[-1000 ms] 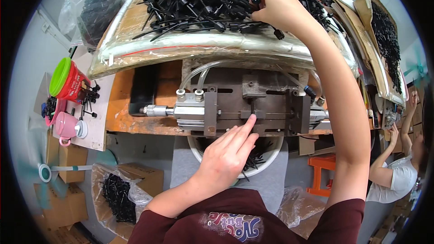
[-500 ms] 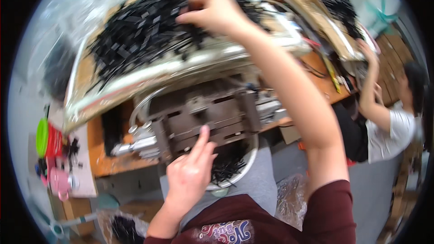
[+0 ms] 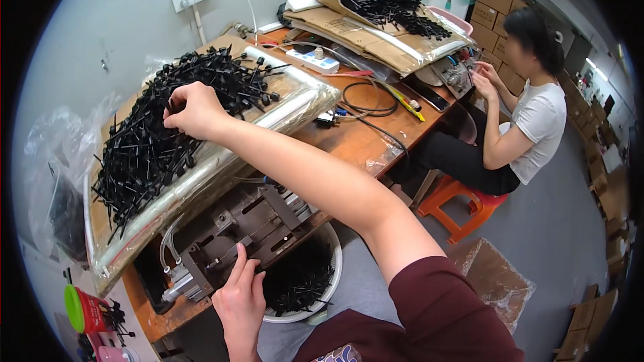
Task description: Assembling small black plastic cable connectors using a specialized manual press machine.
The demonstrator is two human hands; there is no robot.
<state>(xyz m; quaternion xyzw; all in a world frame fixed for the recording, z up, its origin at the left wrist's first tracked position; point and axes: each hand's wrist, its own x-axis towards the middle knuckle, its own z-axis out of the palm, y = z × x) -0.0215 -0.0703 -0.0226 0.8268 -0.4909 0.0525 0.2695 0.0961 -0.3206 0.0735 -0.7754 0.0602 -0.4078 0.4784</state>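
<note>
Over a heap of thin black plastic pieces with small heads (image 3: 144, 154), my right hand (image 3: 194, 112) has its thumb and fingers drawn together in a pinch. Whatever lies between those fingertips is hidden. My left hand (image 3: 240, 298) is at the front edge of a dark metal clamping fixture (image 3: 268, 218), its index finger stretched toward a small block in the middle and the other fingers loosely bent. I see nothing held in it. Beneath the fixture, a white round basket (image 3: 337, 255) contains more black pieces.
The heap rests on a plastic-wrapped cardboard tray (image 3: 295, 104). Beyond it are a power strip (image 3: 312, 60), black cables (image 3: 376, 104) and another loaded cardboard tray (image 3: 376, 47). A co-worker (image 3: 530, 121) sits at the right on an orange stool (image 3: 456, 211). A red-green tub (image 3: 84, 310) stands lower left.
The view has swung toward the right, bringing more of the co-worker into sight. My right hand remains over the heap, and my left hand remains by the fixture.
</note>
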